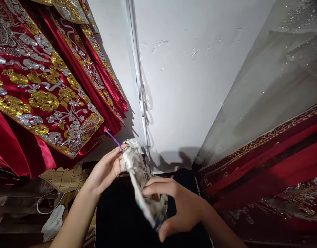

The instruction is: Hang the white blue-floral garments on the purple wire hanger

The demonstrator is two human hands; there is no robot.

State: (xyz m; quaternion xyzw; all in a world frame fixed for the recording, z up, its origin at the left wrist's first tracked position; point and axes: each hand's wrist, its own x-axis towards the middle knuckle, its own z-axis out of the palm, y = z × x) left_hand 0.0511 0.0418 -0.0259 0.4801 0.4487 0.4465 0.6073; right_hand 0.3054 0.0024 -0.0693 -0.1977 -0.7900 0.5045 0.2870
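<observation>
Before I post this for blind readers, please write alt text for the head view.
A person's left hand holds a pale cloth beside a purple cord, the right hand at the cloth's lower end. A red garment decorated in gold and silver hangs at left; sheer glittery fabric is at right.

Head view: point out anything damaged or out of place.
The white wall has scattered marks, like chipped or peeling paint, high in the picture, odd against the smoother surface around them. The pale patterned cloth in the left hand is partly blurred, so damage there can't be judged.
</observation>
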